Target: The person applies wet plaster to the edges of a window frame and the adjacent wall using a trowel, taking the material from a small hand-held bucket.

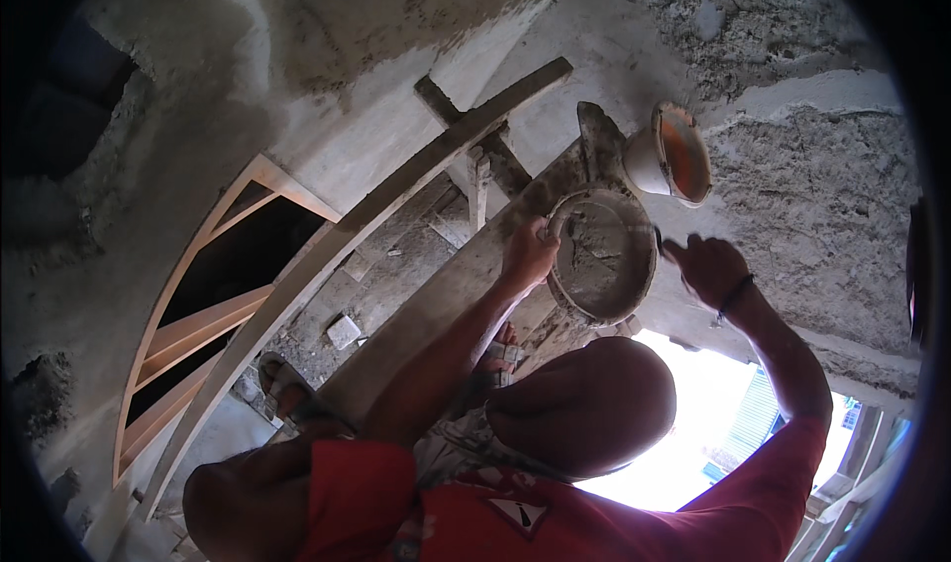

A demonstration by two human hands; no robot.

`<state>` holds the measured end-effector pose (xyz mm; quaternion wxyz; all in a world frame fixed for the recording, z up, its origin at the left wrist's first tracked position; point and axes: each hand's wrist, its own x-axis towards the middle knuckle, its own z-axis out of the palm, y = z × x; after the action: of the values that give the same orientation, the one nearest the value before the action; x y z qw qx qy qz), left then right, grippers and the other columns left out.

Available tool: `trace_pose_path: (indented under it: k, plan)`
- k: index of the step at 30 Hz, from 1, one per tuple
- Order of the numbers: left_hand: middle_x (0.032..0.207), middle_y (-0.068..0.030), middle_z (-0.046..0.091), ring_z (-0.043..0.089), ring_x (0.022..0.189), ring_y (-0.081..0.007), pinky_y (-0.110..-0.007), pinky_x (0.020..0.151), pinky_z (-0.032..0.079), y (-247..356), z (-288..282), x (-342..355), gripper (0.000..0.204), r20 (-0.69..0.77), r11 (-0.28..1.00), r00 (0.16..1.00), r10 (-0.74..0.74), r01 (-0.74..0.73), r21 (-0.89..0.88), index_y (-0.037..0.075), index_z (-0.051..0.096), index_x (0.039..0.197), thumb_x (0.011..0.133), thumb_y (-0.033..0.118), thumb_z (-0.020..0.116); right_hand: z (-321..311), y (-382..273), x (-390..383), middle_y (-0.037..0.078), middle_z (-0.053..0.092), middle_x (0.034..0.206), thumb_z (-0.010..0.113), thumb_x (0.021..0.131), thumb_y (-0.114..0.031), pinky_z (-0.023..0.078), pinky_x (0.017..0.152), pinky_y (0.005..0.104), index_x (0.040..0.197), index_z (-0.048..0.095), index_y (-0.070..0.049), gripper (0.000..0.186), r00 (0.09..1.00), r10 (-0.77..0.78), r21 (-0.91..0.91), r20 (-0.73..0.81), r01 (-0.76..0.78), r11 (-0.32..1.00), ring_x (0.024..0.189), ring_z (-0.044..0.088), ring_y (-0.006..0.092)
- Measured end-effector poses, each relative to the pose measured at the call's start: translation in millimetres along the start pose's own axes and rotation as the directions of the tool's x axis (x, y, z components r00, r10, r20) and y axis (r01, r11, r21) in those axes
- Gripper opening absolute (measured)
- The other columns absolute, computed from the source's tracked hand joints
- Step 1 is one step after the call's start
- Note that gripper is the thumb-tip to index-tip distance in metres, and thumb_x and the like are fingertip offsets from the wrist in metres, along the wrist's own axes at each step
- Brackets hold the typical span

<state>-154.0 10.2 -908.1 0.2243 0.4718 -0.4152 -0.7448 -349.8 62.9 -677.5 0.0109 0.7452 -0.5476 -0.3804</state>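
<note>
My left hand (530, 255) grips the left rim of a round, mortar-crusted bucket (646, 283), thumb at the edge. Wet grey mortar (591, 247) lies inside it. Just off the bucket's right side, my right hand (710, 267) is closed around a dark-handled tool (661, 240). The tool's end points toward the bucket's rim; its working part is too thin and faint to make out. Behind and to the right stands a pale bucket (646, 161) with an orange, mortar-smeared inside.
A long plank (396, 334) runs diagonally under the buckets. To the left, a curved wooden strip (367, 215) and a slatted wooden frame (158, 344) stand by a plastered surface. Rough wall (802, 176) rises at right. Rubble (344, 331) lies by my sandalled foot (287, 389).
</note>
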Motion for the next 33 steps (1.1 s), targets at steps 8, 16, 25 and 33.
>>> trace_pose_path:
  k: [8, 16, 25, 33]
  plan:
    - [0.075, -0.006, 0.059, 0.051, 0.045, -0.0109, -0.028, 0.033, 0.043, -2.2, 9.5, 0.3, 0.026, 0.006, 0.998, 1.0, 0.019, -0.019, -0.058, 0.002, 0.06, 0.104, 0.085, 0.019, 0.065, 71.9, -62.5, 99.3, 0.009, 0.068, 0.08, 0.058, 0.084, -0.014, 0.055, 0.062, 0.0413, 0.102, 0.067, -0.006, 0.022, 0.99, -0.019, -0.136, 0.141, 0.039, 0.99, 0.077, 0.07, 0.0251]
    - [0.076, -0.0054, 0.06, 0.057, 0.054, -0.0136, -0.029, 0.038, 0.052, 5.2, 1.8, -2.3, 0.019, -0.025, 0.999, 0.999, -0.03, 0.029, -0.033, 0.005, 0.063, 0.095, 0.083, 0.019, 0.065, 74.9, -63.7, 54.6, 0.013, 0.069, 0.079, 0.057, 0.084, -0.014, 0.056, 0.065, 0.0409, 0.093, 0.069, -0.004, 0.018, 0.938, -0.124, 0.066, 0.324, 0.108, 0.992, 0.079, 0.07, 0.0255]
    - [0.069, -0.0102, 0.063, 0.063, 0.052, -0.0204, -0.033, 0.04, 0.055, -6.5, -0.9, 7.0, 0.026, -0.064, 0.998, 0.996, -0.055, 0.054, -0.025, 0.005, 0.064, 0.104, 0.084, 0.022, 0.065, -23.6, -1.7, 37.2, 0.016, 0.066, 0.088, 0.05, 0.09, -0.018, 0.054, 0.068, 0.0424, 0.125, 0.054, -0.01, 0.036, 0.975, -0.026, -0.007, 0.22, 0.028, 1.0, 0.079, 0.068, 0.0284]
    - [0.075, -0.0033, 0.055, 0.054, 0.052, -0.0117, -0.027, 0.035, 0.048, -2.5, 10.0, 0.5, 0.021, -0.017, 0.998, 0.999, -0.034, 0.033, -0.054, 0.005, 0.061, 0.099, 0.084, 0.019, 0.065, 115.2, -14.5, 90.0, 0.015, 0.068, 0.084, 0.057, 0.082, -0.02, 0.055, 0.071, 0.0448, 0.115, 0.061, -0.004, 0.036, 0.946, -0.063, 0.057, 0.319, 0.047, 0.997, 0.081, 0.068, 0.0323]
